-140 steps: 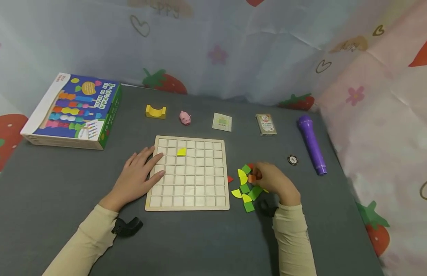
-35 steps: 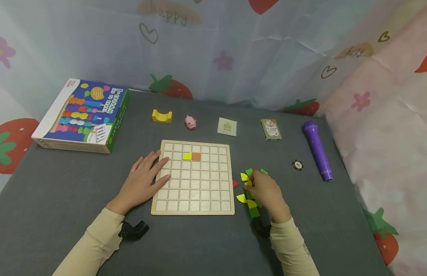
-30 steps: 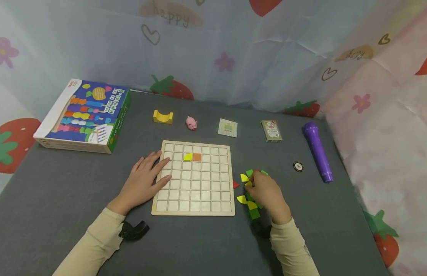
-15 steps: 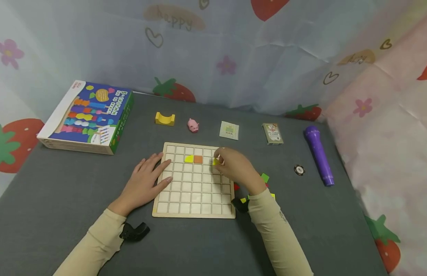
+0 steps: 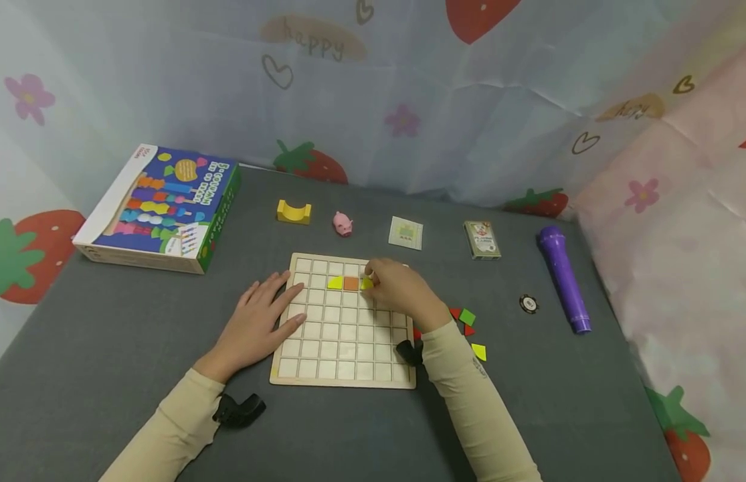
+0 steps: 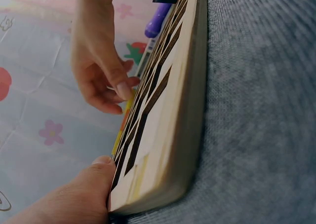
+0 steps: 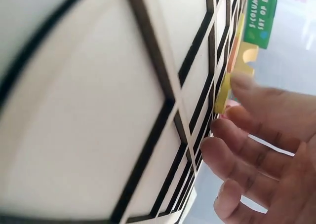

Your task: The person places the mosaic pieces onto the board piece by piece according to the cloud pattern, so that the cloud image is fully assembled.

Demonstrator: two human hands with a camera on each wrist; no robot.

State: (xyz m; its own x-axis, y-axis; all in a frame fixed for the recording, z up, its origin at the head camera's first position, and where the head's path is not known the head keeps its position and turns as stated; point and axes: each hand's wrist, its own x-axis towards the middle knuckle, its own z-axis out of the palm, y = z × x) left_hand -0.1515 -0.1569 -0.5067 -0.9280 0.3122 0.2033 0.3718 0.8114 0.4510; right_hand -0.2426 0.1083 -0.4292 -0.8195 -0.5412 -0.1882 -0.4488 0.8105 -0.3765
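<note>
The right hand pinches a yellow piece over the board, in the second row from the far edge, just right of the orange piece. The left hand lies flat, fingers spread, on the board's left edge.

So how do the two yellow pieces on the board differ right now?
The left yellow piece lies free in its cell, left of the orange square; the right yellow piece sits on the orange square's other side, with the right hand at it. The left one shows whole, a quarter-round; fingers partly hide the right one. Both share the wooden board's second row.
</note>
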